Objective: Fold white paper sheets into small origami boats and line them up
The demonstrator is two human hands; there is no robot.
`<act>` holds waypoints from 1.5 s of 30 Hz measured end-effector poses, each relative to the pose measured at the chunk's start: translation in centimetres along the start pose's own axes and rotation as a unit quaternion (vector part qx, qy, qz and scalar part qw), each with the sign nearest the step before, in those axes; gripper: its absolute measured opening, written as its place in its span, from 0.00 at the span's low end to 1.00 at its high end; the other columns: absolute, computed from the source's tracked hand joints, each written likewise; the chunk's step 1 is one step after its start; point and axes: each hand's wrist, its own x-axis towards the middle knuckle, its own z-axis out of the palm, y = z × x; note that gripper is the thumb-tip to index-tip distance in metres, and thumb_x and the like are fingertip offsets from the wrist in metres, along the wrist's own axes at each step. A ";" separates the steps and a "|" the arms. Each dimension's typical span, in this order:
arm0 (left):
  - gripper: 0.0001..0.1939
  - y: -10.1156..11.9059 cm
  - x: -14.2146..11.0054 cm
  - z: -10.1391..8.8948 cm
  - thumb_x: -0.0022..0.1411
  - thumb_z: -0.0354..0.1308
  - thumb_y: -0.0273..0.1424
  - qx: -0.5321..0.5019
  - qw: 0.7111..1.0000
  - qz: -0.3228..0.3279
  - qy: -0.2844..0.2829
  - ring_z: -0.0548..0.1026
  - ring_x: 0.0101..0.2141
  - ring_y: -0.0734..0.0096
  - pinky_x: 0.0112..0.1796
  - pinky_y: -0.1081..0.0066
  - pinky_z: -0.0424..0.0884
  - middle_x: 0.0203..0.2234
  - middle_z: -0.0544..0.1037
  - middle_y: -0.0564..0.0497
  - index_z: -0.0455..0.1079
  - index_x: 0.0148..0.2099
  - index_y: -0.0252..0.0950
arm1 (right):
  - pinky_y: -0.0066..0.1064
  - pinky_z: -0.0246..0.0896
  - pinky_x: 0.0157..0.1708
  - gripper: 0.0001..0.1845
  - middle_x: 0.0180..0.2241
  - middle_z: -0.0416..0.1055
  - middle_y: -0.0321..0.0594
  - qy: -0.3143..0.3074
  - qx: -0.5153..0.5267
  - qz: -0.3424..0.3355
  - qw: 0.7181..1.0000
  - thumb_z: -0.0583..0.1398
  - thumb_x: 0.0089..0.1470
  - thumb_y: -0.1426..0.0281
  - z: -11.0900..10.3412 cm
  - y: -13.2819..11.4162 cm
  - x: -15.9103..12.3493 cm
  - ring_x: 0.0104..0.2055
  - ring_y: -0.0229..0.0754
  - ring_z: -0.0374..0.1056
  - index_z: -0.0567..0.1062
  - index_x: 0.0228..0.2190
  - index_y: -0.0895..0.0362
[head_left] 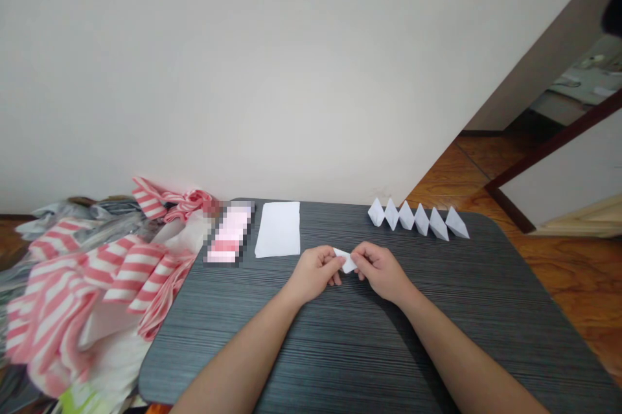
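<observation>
A small folded piece of white paper is pinched between my two hands, a little above the middle of the dark table. My left hand grips its left end with thumb and fingers. At the right end, my right hand closes on it in the same way. Fingertips cover both ends, so the full folded shape is hidden. Beyond my right hand stand several folded white paper shapes with pointed tips, set in a slanting row. A stack of white paper sheets lies flat beyond my left hand.
The dark wood-grain table has rounded corners and meets a white wall. A blurred-out rectangular item lies left of the paper. Red-and-white striped cloth and plastic bags are heaped at the left. Wooden floor shows at the right.
</observation>
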 end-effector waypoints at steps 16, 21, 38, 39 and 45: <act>0.17 0.0 0.0 0.0 0.61 0.48 0.41 -0.005 1.000 0.011 -0.010 0.69 0.17 0.76 0.20 0.77 0.63 0.17 0.72 0.52 0.66 0.31 0.33 | 0.23 0.56 0.21 0.12 0.17 0.64 0.32 -0.065 0.004 -0.004 0.998 0.53 0.57 0.68 -0.1 -0.4 -0.2 0.18 0.33 0.61 0.68 0.23 0.58; 0.17 -0.4 0.0 0.0 0.62 0.47 0.41 0.005 1.000 0.016 0.013 0.68 0.17 0.77 0.20 0.77 0.62 0.16 0.72 0.52 0.66 0.31 0.33 | 0.23 0.55 0.20 0.13 0.18 0.65 0.32 -0.073 0.022 0.017 0.997 0.52 0.57 0.67 0.0 -0.4 -0.1 0.18 0.32 0.61 0.67 0.23 0.58; 0.18 -0.6 0.1 0.1 0.62 0.46 0.42 -0.010 0.999 0.011 0.045 0.69 0.17 0.76 0.20 0.77 0.62 0.16 0.72 0.52 0.66 0.31 0.33 | 0.23 0.54 0.19 0.16 0.15 0.64 0.31 -0.062 0.015 0.040 0.997 0.52 0.57 0.65 -0.6 -0.5 -0.1 0.16 0.32 0.60 0.66 0.20 0.57; 0.18 -0.6 0.2 0.1 0.62 0.46 0.42 -0.012 0.999 0.013 0.049 0.69 0.17 0.75 0.20 0.77 0.62 0.16 0.72 0.52 0.65 0.32 0.33 | 0.23 0.54 0.18 0.16 0.15 0.63 0.31 -0.063 0.014 0.039 0.997 0.52 0.57 0.65 -0.6 -0.4 -0.1 0.16 0.32 0.59 0.66 0.20 0.57; 0.17 -0.9 0.4 0.0 0.62 0.46 0.42 -0.021 0.998 0.012 0.063 0.69 0.17 0.75 0.19 0.77 0.62 0.15 0.72 0.53 0.65 0.34 0.33 | 0.23 0.52 0.17 0.17 0.16 0.64 0.32 -0.059 -0.009 0.028 0.998 0.52 0.57 0.65 -0.7 -0.2 -0.1 0.15 0.31 0.58 0.67 0.20 0.57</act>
